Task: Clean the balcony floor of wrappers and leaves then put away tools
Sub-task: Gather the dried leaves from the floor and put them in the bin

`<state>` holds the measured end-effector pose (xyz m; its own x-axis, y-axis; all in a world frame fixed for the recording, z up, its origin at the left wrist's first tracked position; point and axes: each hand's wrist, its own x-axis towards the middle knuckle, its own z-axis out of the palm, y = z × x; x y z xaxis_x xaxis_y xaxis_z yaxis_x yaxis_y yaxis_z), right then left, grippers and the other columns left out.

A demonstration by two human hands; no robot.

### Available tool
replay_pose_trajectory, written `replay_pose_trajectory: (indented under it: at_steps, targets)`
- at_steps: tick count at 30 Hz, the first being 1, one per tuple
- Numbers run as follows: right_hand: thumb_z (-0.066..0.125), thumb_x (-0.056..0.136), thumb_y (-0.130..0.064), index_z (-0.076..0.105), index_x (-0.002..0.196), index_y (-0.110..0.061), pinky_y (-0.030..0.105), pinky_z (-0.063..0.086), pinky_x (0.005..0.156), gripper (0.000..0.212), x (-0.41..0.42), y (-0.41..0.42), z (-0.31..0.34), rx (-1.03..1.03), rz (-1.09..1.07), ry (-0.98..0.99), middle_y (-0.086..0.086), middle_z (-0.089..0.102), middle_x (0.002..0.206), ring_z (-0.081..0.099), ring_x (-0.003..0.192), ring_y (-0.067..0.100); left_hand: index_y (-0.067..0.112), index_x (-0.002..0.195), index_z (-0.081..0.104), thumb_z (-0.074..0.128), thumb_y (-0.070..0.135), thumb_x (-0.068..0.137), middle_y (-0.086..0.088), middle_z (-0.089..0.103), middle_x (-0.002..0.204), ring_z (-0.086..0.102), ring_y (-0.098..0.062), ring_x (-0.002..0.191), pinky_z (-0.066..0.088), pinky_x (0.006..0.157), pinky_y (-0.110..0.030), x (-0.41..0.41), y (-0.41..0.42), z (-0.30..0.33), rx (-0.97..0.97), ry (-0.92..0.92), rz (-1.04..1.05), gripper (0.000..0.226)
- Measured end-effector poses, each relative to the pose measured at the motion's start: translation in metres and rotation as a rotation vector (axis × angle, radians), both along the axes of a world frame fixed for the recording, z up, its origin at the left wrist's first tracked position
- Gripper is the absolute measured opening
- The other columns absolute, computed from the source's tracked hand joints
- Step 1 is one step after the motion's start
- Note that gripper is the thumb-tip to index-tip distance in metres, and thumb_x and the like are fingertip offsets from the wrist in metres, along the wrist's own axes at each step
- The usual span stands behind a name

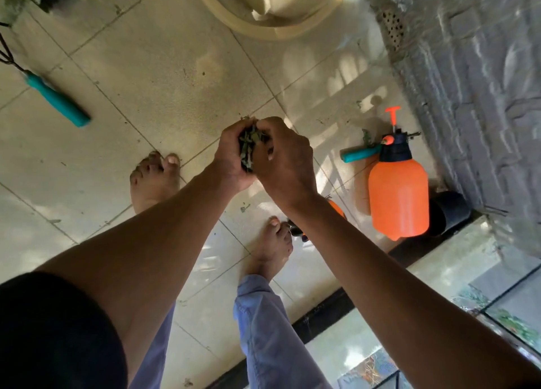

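Between both hands' fingers (265, 131), leaves (248, 150) bunched.

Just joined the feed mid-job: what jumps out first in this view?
Both hands meet mid-frame, the left hand and right hand cupping a clump of dry leaves above the tiled floor. To the right, a bright orange spray bottle stands by the wall. A teal-handled tool lies on the tiles at far left.
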<state>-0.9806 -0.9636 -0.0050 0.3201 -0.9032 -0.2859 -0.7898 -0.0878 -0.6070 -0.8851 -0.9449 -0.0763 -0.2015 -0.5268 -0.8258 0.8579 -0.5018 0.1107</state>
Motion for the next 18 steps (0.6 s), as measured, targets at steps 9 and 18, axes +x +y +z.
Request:
replay_pose_trajectory:
  at_steps: [9,18]
  targets:
    - [0.066,0.091,-0.018,0.077,0.087,-0.014,0.028,0.035,0.06,0.012,-0.015,0.011,-0.036,-0.096,-0.004,0.236,0.005,0.059,0.089,0.054,0.087,0.023,0.017,0.069,0.057,0.054,0.025,0.095,0.0,0.054,0.066,0.055,-0.017,0.066,0.045,0.062,-0.028,-0.01,0.003,-0.009,0.039,-0.01,-0.05,0.028]
    - [0.054,0.086,-0.004,0.07,0.112,-0.009,0.03,0.053,0.084,0.032,-0.079,-0.004,-0.051,-0.085,-0.268,0.019,0.006,0.07,0.104,0.065,0.095,0.022,0.016,0.073,0.06,0.057,0.019,0.092,0.001,0.06,0.071,0.061,-0.016,0.064,0.053,0.057,-0.024,-0.033,0.0,-0.023,0.088,0.028,-0.003,0.019]
